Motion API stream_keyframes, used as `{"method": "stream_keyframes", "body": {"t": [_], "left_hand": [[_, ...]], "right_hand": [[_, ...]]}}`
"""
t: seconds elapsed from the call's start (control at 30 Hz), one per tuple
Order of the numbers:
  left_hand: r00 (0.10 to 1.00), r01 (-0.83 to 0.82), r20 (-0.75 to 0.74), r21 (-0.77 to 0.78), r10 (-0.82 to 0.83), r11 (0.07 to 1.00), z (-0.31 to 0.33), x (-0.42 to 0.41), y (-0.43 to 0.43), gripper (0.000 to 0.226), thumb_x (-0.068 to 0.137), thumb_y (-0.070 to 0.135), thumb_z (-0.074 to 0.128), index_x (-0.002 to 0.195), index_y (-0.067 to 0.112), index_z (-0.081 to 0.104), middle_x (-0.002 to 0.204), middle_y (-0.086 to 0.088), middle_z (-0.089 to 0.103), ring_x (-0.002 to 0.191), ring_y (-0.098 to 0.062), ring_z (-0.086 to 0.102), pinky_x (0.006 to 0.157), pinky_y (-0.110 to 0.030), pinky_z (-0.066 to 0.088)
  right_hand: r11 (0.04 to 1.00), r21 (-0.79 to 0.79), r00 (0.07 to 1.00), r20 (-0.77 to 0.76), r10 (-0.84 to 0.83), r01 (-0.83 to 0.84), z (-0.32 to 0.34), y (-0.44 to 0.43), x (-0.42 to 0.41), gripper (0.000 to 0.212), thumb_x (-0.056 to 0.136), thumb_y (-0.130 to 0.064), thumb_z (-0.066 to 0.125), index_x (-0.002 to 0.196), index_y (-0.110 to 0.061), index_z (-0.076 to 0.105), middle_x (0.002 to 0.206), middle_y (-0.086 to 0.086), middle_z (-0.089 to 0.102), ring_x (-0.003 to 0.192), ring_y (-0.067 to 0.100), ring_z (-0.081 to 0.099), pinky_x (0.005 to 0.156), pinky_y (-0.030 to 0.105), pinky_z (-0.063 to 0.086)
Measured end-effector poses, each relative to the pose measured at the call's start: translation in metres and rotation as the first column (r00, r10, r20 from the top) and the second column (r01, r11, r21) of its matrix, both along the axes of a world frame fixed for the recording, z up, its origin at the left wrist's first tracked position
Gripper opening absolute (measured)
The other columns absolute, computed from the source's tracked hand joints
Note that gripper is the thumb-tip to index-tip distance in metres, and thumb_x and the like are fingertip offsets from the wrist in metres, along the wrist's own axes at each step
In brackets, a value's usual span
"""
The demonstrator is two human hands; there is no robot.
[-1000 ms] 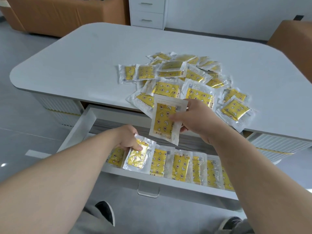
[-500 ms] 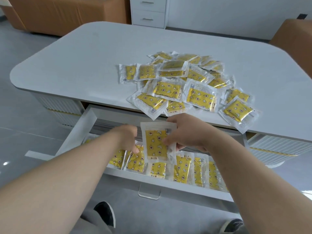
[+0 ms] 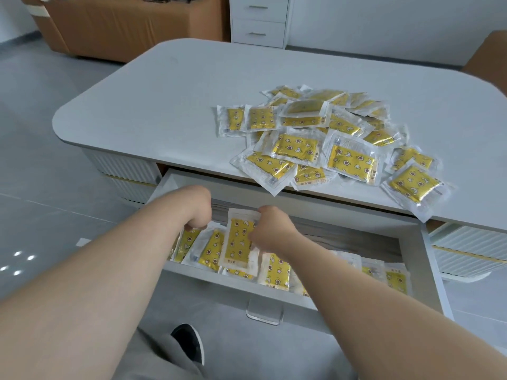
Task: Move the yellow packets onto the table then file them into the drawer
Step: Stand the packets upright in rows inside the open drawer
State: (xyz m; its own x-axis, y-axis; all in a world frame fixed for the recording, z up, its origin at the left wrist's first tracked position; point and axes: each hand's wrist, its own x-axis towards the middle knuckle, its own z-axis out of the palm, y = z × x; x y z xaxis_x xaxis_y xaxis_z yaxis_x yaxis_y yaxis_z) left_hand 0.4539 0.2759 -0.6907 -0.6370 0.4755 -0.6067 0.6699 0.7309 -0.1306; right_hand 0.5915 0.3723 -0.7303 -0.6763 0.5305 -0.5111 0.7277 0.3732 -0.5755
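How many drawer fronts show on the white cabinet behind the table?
2, stacked: upper drawer front at the top edge, lower drawer front beneath it. Others may be hidden above.

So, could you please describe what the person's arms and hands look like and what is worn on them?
The left arm and right arm are bare as far as the view shows, with no sleeves. The left hand and right hand have no gloves; no watch, band or ring shows. Below are grey trousers and a dark shoe.
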Motion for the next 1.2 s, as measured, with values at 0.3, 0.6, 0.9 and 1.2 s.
{"method": "stream_keyframes", "body": {"t": [0.3,0.6,0.9,1.2], "left_hand": [[0.997,-0.066,-0.041,0.070,0.069,0.995,0.003,-0.007,-0.017,0.028,0.092,0.010,0.062,0.120,0.012,0.068,0.125,-0.008,0.066,0.086,-0.021,0.056,0.085,-0.028,0.053],[0.936,-0.292,0.041,0.646,0.350,0.706,0.047,0.037,-0.021,0.008,0.092,0.022,0.066,0.087,0.017,0.069,0.088,0.000,0.061,0.075,-0.022,0.055,0.066,-0.028,0.044],[0.930,-0.353,0.183,0.685,0.318,0.638,0.048,0.040,0.019,0.053,0.100,0.051,0.050,0.082,0.007,0.073,0.071,-0.007,0.075,0.070,-0.023,0.071,0.065,-0.030,0.055],[0.574,-0.816,0.705,0.448,0.417,0.364,0.018,0.050,0.044,0.056,0.091,0.065,0.056,0.084,0.014,0.077,0.071,0.004,0.077,0.044,-0.008,0.057,0.047,-0.021,0.037]], "right_hand": [[0.942,0.231,0.955,0.227,0.191,-0.243,-0.034,-0.033,-0.024,0.036,0.088,-0.004,0.056,0.123,-0.007,0.047,0.113,0.014,0.054,0.081,0.024,0.059,0.057,0.034,0.048],[0.959,0.231,0.981,0.139,0.135,-0.165,-0.002,-0.018,-0.001,0.055,0.085,-0.053,0.068,0.119,-0.014,0.050,0.111,0.009,0.057,0.078,0.024,0.057,0.048,0.028,0.036],[0.507,-0.641,0.639,-0.034,-0.768,0.576,0.055,0.023,0.039,0.020,0.081,-0.036,0.067,0.088,-0.018,0.070,0.083,0.000,0.060,0.062,0.018,0.054,0.050,0.028,0.037],[0.398,-0.656,0.541,0.018,-0.841,0.641,0.052,0.042,0.031,0.039,0.091,-0.050,0.067,0.072,-0.019,0.076,0.067,-0.008,0.064,0.055,0.012,0.050,0.049,0.026,0.037]]}}
